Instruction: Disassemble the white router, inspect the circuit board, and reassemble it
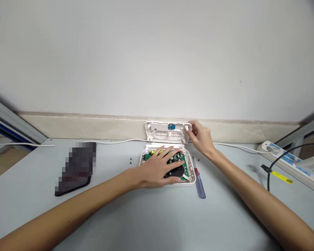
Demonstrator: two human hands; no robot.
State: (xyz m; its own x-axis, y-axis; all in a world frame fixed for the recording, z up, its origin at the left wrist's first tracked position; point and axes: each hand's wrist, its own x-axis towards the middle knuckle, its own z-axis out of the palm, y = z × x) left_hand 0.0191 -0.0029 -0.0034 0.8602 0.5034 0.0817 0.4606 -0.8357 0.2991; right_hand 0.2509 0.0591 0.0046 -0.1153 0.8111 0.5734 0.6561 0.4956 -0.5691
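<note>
A small white device lies open on the grey table. Its base (192,176) holds a green circuit board (183,164) with a black round part. My left hand (159,169) lies flat on the board, fingers spread. The white lid (162,132) stands tilted upright behind the base, with a blue part near its top edge. My right hand (201,137) pinches the lid's upper right corner.
A screwdriver (199,181) with a blue handle lies just right of the base. Two tiny dark screws (131,160) sit left of it. A dark blurred flat object (77,167) is further left. A white power strip (295,162) and black cable are at right; a white cable runs along the wall.
</note>
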